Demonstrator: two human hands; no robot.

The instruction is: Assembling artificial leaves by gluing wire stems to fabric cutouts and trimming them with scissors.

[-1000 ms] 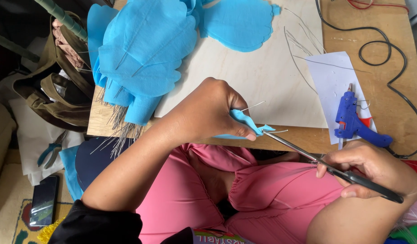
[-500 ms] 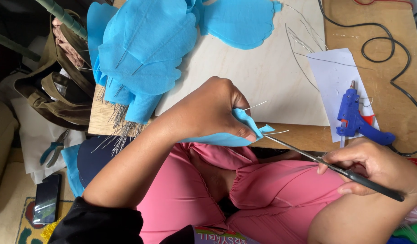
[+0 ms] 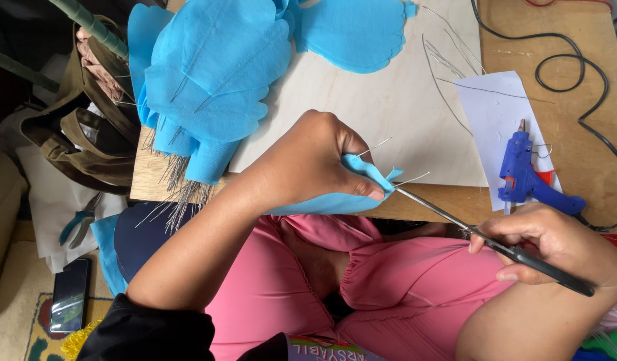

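Observation:
My left hand pinches a bundle of blue crepe-paper petals with thin wires sticking out, just over the front edge of the wooden board. My right hand grips long black-handled scissors; their blade tips meet the blue paper at my left thumb. Finished blue petals with wire stems lie stacked at the board's left, more at the top.
A blue glue gun rests on white paper at the right, its black cord looping over the wooden table. Loose wires lie on the board. On the floor left: pliers, a phone, a brown bag.
The scissors have closed in slightly on the blue paper; my left hand shifted its pinch a little. Otherwise the scene is the same.

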